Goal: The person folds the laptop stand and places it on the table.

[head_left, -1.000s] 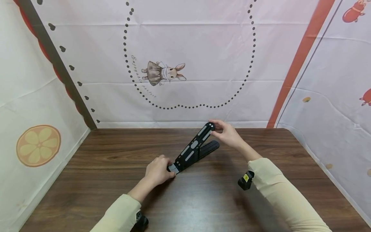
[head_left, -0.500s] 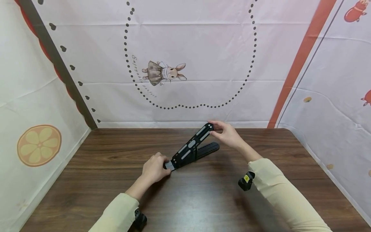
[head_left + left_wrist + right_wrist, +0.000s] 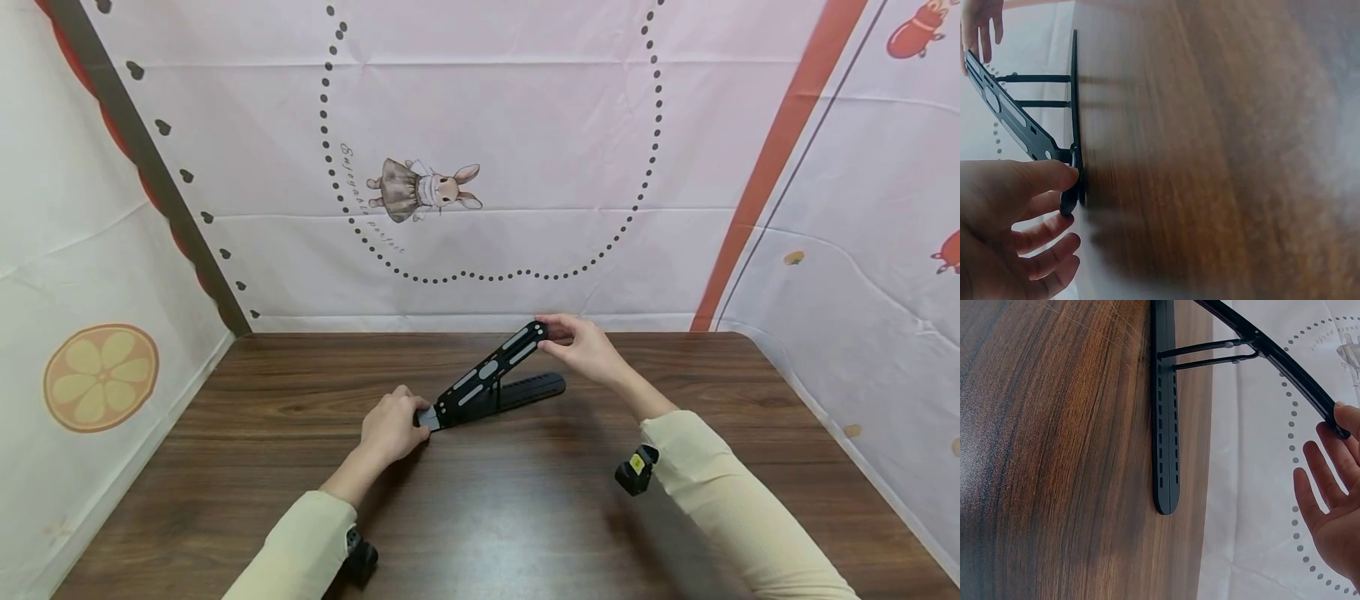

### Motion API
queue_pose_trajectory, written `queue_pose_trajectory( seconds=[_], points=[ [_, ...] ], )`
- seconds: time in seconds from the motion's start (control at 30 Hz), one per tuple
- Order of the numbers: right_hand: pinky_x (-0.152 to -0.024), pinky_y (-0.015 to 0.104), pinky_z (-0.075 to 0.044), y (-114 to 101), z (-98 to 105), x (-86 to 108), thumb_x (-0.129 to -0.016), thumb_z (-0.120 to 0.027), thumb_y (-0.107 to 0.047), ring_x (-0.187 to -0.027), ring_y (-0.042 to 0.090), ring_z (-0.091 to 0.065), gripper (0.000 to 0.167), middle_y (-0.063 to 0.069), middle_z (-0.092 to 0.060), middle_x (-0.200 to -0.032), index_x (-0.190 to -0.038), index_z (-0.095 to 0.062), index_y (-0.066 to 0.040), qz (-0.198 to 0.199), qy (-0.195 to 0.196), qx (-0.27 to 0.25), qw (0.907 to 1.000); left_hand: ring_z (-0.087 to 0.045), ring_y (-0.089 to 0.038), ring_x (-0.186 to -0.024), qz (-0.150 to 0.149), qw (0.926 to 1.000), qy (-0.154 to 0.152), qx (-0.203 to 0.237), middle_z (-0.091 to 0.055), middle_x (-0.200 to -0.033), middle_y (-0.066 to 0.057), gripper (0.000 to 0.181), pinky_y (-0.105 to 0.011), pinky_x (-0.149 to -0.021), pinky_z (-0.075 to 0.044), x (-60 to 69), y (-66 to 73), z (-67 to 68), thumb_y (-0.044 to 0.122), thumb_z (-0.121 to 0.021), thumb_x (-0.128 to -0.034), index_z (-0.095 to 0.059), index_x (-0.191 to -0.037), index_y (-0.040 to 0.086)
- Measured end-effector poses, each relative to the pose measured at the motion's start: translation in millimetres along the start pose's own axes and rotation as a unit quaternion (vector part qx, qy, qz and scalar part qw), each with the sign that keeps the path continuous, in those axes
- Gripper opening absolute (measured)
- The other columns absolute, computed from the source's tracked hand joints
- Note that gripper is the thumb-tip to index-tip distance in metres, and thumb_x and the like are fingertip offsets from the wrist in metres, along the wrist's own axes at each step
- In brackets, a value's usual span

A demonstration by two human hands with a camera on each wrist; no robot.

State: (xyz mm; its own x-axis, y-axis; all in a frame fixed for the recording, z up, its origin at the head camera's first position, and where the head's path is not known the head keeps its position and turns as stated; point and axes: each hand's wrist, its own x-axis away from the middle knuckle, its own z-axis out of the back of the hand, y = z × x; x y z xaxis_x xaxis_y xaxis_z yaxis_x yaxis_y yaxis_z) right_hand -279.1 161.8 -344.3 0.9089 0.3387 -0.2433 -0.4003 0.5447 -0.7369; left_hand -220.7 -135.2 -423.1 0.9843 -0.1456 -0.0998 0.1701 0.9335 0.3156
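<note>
A black folding laptop stand point(image 3: 488, 368) with grey pads rests on the table in the head view. Its upper arm slopes up to the right above a slotted base point(image 3: 1168, 437). Thin struts point(image 3: 1204, 348) join the two parts. My left hand point(image 3: 390, 427) pinches the grey hinge end between thumb and fingers. In the left wrist view, the other fingers of that hand are loosely bent. My right hand point(image 3: 588, 354) pinches the raised far end of the upper arm; the right wrist view shows its remaining fingers spread. The base's far end lies free of both hands.
The brown wood-grain table point(image 3: 495, 517) spreads around the stand. A white printed cloth point(image 3: 525, 167) hangs behind the table, and more cloth lines the left and right sides. A small black device point(image 3: 636, 469) sits at the right wrist.
My left hand and the hinge end have shifted left and slightly away from me. The stand has turned a little flatter across the view, and its raised end has come slightly left and lower.
</note>
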Motion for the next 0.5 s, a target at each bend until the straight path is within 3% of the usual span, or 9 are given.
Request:
queue_pose_trajectory(
  seconds=[0.3,0.5],
  points=[
    [-0.084,0.037,-0.050,-0.7,-1.0,0.4,-0.087,-0.064,-0.017,-0.100,0.024,-0.062,0.043,0.012,-0.064,-0.112,-0.128,-0.053,-0.013,-0.006,0.002,0.006,1.0000,-0.056,-0.025,-0.088,0.009,1.0000,-0.003,0.003,-0.058,-0.108,-0.006,0.034,-0.028,-0.051,-0.041,-4.2,-3.6,2.1,0.019,-0.072,-0.0774,-0.067,-0.110,0.013],
    [-0.084,0.037,-0.050,0.3,-2.1,-0.7,-0.087,-0.064,-0.015,-0.100,0.023,-0.062,0.042,0.012,-0.065,-0.111,-0.127,-0.054,-0.012,0.000,0.005,-0.001,1.0000,-0.058,-0.025,-0.092,0.012,0.9998,0.015,0.004,-0.061,-0.107,-0.004,0.031,-0.030,-0.054,-0.045,-8.8,-8.5,0.7,0.017,-0.072,-0.0768,-0.068,-0.107,0.014]
  ],
)
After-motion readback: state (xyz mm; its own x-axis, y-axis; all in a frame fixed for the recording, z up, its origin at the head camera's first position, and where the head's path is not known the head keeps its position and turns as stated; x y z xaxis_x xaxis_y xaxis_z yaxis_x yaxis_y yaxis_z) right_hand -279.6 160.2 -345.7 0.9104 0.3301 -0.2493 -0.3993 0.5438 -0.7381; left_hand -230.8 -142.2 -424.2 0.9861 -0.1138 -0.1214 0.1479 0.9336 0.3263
